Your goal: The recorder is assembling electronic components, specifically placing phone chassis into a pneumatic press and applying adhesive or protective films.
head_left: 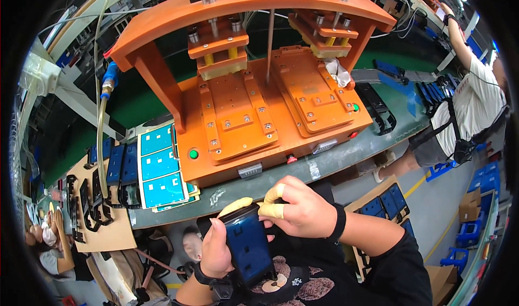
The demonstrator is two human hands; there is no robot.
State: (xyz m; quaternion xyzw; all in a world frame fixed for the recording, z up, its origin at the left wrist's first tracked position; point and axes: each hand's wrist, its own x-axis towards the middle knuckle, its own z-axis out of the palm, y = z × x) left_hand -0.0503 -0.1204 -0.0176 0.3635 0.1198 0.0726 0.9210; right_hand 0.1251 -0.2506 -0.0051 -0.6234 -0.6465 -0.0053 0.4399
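My left hand (pixel 217 252) grips a flat rectangular panel (pixel 247 246), glossy dark blue with a black frame and small cut-outs. The panel is tilted upright in front of my chest. A yellow finger cot covers a left fingertip that reaches over its top edge. My right hand (pixel 297 211), with yellow finger cots on thumb and forefinger, pinches at the panel's upper right corner. Whatever lies between those fingertips is too small to make out. Just beyond my hands stands an orange two-station press (pixel 281 157) with flat fixtures and raised press heads.
Blue sheets with white cut-outs (pixel 161 168) lie left of the press. Black frames (pixel 92 214) and blue panels rest on cardboard at the left. More black frames (pixel 378 108) lie right of the press. A co-worker in a white shirt (pixel 467 97) stands at the right; another is far left.
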